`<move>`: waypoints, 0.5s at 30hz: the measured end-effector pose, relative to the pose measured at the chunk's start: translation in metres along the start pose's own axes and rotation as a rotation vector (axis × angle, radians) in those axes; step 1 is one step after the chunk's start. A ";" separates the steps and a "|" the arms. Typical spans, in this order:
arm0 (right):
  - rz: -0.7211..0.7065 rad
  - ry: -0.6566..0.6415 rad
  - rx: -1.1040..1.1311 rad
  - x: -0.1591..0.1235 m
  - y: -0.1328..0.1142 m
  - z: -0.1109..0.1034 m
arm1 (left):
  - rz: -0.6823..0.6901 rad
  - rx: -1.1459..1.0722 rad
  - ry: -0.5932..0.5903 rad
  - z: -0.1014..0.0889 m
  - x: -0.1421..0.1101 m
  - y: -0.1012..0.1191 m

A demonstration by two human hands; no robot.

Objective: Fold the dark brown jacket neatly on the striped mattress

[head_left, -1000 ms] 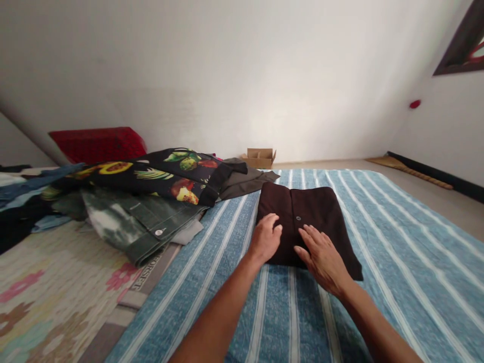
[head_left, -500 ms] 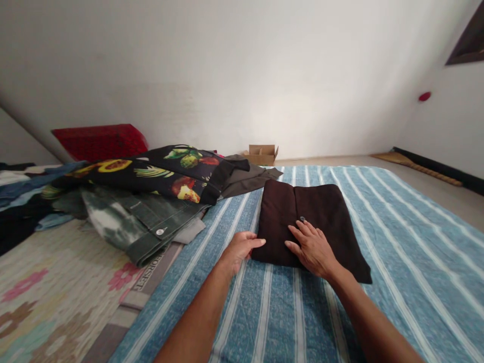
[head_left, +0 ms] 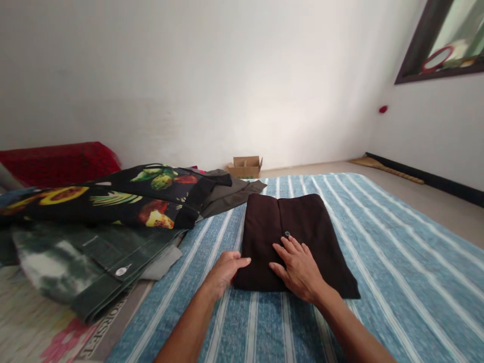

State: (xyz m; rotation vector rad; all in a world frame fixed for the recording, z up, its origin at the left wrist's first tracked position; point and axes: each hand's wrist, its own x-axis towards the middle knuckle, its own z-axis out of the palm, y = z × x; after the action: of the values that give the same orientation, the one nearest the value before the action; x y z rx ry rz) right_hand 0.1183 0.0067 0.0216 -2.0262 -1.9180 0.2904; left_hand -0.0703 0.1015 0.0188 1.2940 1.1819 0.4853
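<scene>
The striped blue sheet [head_left: 381, 237] lies under both hands. On it, the folded dark cloth [head_left: 302, 217] looks soft and floppy, best held by its near side edges. The left hand [head_left: 225, 269] pinches its edge; the right hand [head_left: 298, 267] presses flat, fingers spread.

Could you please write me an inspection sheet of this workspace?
Surface: blue striped cover, lightly wrinkled; floral cover at the lower left.
Job's things: dark garment, folded, lying flat, one button visible.
Clutter: fruit-print garment lying partly over a dark green garment; grey-brown garment beyond; open cardboard box near the wall.
Hands: left hand has its thumb over the dark garment's left edge, grip unclear; right hand lies spread on top.
Cables: nothing seen.
Surroundings: pale wall behind, dark-framed window at upper right.
</scene>
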 end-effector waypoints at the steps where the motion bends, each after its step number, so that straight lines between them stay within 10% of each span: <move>1: 0.004 -0.004 0.008 0.000 -0.001 0.000 | -0.003 0.004 -0.005 0.000 0.002 0.001; 9: -0.017 -0.033 0.054 0.006 -0.005 -0.011 | 0.122 0.263 0.181 -0.002 0.037 0.025; 15: -0.115 -0.076 0.028 0.047 0.037 -0.037 | 0.213 0.426 0.363 -0.002 0.076 0.040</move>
State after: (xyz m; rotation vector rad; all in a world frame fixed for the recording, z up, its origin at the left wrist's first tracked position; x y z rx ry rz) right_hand 0.1699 0.0485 0.0460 -1.9041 -2.0556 0.3677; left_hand -0.0299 0.1769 0.0254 1.7608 1.5113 0.6677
